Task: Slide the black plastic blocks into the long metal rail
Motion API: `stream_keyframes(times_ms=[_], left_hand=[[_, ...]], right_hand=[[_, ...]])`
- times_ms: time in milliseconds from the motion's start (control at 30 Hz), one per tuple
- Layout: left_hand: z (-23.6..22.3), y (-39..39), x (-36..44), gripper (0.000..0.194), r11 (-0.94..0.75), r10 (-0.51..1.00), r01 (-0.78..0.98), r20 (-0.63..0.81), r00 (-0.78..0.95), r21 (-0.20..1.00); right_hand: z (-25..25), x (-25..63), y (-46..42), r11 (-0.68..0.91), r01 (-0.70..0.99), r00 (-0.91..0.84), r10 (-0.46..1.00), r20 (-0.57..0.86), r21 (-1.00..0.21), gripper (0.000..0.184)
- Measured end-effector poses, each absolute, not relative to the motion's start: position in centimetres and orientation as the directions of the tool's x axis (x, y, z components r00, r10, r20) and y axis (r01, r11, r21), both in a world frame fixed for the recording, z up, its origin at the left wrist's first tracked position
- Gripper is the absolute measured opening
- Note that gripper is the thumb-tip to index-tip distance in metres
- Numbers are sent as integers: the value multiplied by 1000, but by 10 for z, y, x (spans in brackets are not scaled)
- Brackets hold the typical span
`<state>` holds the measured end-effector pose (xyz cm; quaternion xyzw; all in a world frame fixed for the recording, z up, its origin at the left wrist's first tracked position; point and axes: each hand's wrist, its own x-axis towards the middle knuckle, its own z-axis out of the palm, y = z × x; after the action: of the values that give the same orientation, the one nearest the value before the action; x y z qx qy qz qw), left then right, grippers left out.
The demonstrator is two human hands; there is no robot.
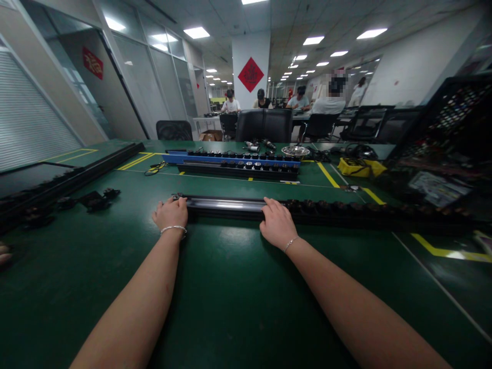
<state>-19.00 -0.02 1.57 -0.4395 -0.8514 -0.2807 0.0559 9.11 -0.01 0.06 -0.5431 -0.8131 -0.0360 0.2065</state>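
Note:
A long black rail (230, 205) with a shiny channel lies crosswise in front of me on the green table. At its left end my left hand (170, 212) is closed, fingers curled round a small dark part (178, 196) that is mostly hidden. Further along, my right hand (277, 221) grips the rail, its fingers over the top and its thumb at the near side. A row of small black parts (323, 206) sits along the rail to the right of that hand.
Blue and black strips (234, 160) with small parts lie behind the rail. Loose black parts (96, 200) and another long rail (88, 169) are at left. A metal bowl (295, 150) and yellow bag (361, 167) stand further back. Another person's hand (4, 253) shows at the left edge.

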Motion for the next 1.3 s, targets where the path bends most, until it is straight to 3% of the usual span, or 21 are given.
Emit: stream_keyframes(times_ms=[167, 333, 433, 700, 967, 1300], left_hand=[[13, 2, -192, 42, 452, 721, 792, 354, -595, 410], [12, 5, -201, 48, 415, 801, 883, 371, -470, 221], [12, 6, -206, 49, 438, 790, 881, 392, -472, 178], [10, 8, -209, 48, 443, 772, 867, 394, -499, 230], [8, 12, -216, 46, 434, 719, 774, 340, -606, 461], [7, 13, -227, 47, 430, 712, 763, 338, -616, 483]], right_hand=[[1, 91, 1, 411, 897, -329, 867, 375, -163, 35], [0, 91, 1, 408, 899, -325, 867, 378, -161, 36], [-1, 91, 1, 406, 901, -321, 861, 395, -154, 37], [0, 91, 0, 405, 902, -323, 864, 386, -151, 36], [1, 91, 0, 403, 900, -322, 870, 374, -163, 36], [0, 91, 0, 403, 902, -320, 866, 384, -157, 37]])
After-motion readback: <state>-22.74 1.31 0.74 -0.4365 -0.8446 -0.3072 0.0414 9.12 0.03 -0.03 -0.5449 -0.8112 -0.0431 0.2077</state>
